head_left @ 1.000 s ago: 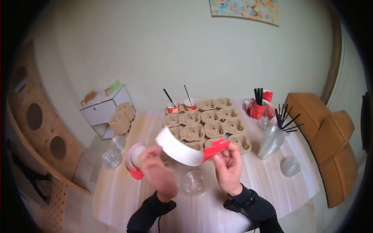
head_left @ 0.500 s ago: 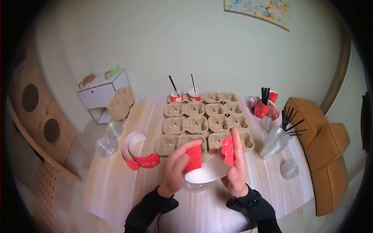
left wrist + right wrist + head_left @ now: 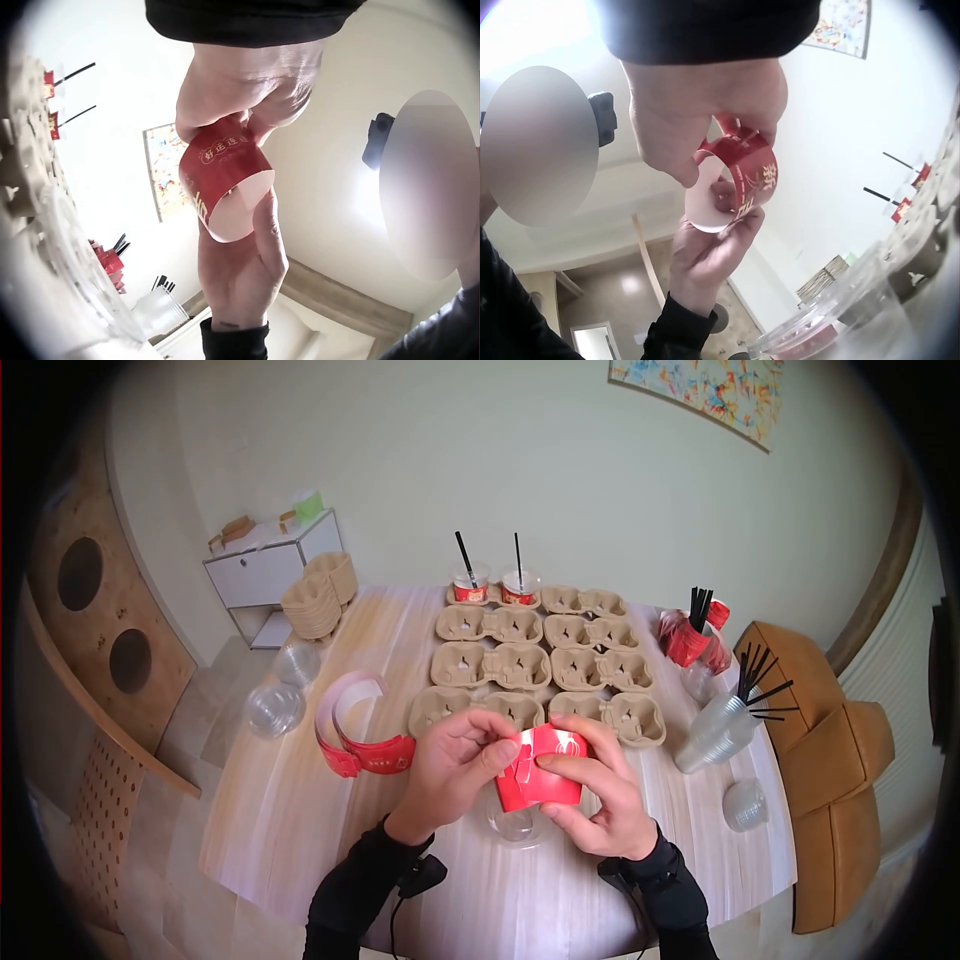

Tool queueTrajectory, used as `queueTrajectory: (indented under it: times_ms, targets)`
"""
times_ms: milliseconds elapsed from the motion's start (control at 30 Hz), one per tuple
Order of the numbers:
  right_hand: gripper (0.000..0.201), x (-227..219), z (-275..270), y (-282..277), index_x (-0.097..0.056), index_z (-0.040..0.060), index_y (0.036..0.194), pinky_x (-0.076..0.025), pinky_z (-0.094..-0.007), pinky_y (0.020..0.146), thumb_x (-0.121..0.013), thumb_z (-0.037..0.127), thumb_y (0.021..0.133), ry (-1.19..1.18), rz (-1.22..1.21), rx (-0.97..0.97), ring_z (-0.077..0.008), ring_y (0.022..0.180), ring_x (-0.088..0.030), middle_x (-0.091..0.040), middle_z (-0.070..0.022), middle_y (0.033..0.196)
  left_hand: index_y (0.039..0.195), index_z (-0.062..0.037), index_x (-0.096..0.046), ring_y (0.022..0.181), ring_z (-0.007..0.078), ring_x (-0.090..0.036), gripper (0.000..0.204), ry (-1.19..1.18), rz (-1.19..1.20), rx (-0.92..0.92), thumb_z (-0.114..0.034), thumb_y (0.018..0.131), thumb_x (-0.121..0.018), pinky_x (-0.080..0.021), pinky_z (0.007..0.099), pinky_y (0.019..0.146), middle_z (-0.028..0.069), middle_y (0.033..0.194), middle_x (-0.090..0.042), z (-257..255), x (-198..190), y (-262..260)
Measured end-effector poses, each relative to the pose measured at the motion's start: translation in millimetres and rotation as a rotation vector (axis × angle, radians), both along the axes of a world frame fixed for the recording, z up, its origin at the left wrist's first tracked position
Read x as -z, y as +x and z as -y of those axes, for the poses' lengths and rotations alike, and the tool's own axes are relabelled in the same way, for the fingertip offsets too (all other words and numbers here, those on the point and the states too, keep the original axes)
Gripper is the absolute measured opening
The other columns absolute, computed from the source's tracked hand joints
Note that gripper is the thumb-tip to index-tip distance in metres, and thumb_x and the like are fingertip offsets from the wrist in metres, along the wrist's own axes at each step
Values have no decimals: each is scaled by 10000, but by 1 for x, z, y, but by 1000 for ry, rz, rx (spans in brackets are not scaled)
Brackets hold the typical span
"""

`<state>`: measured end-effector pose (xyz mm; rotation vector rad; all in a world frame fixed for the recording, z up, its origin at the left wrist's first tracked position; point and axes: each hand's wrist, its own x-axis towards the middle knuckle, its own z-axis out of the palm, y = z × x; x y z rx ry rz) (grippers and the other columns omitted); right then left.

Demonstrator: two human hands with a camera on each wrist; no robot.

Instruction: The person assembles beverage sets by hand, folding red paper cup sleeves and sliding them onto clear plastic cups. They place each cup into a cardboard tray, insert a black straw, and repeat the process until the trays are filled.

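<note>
Both hands hold a red paper cup sleeve (image 3: 545, 785), bent round into a ring with its white inside showing in the wrist views. My left hand (image 3: 450, 770) pinches one end between thumb and fingers, where the two ends overlap. My right hand (image 3: 608, 800) grips the other side, fingers over the top and thumb below. In the left wrist view the printed face of the sleeve (image 3: 221, 154) looks smooth and curved. Under the hands stands a clear plastic cup (image 3: 513, 832), partly hidden by the sleeve. Left of it lie several curved red sleeves (image 3: 385, 757) nested together.
Cardboard cup carriers (image 3: 490, 664) stand in rows beyond the hands, the far one holding two cups with black straws. More carriers (image 3: 312, 610) are stacked at the back left. Clear cups (image 3: 275, 710) lie at left; stacked cups (image 3: 715, 732) with straws stand at right.
The sleeve, an open white-sided strip earlier, has been bent round into a ring with its red side outward. The left hand came from the sleeve pile to the strip's free end.
</note>
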<state>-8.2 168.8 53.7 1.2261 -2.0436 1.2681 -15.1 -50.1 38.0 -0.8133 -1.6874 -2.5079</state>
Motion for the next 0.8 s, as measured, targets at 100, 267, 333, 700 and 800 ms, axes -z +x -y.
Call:
queueTrajectory:
  times_ms: [100, 267, 333, 700, 800]
  targets:
    - [421, 0, -1, 1, -698, 42, 1184, -419, -452, 1034, -776, 106, 775, -16, 59, -1, -375, 1185, -540, -515, -222, 1345, 1201, 56, -615, 924, 91, -593, 238, -13, 38, -26, -69, 999, -609, -485, 238, 836, 52, 997, -635, 0, 0, -2]
    - [395, -6, -5, 1, -728, 49, 1144, -424, -453, 1026, -774, 86, 753, 21, 31, 15, -376, 1169, -540, -528, -207, 1304, 1113, 64, -658, 941, 105, -603, 173, -96, -118, -157, -48, 988, -616, -491, 252, 855, 65, 1030, -627, 2, -1, -5]
    - [404, -11, -4, 2, -734, 55, 1134, -430, -453, 1007, -783, 88, 734, 101, -55, 48, -373, 1154, -538, -533, -192, 1296, 1104, 63, -656, 952, 107, -603, 159, -45, -113, -118, -34, 983, -617, -493, 256, 862, 69, 1044, -623, 0, 0, -6]
    - [405, -6, -1, 3, -740, 71, 1113, -445, -442, 962, -791, 104, 712, 65, -63, 93, -363, 1102, -545, -546, -191, 1257, 1065, 48, -618, 940, 99, -606, 116, 30, -101, -77, 27, 952, -632, -500, 255, 859, 65, 1023, -620, -5, 0, -2]
    - [408, -7, 0, 5, -737, 70, 1115, -459, -438, 937, -786, 98, 711, 105, -100, 87, -364, 1082, -549, -540, -199, 1246, 1073, 39, -605, 943, 93, -603, 123, 41, -55, -70, 16, 956, -634, -498, 248, 854, 54, 1015, -626, -4, 1, -1]
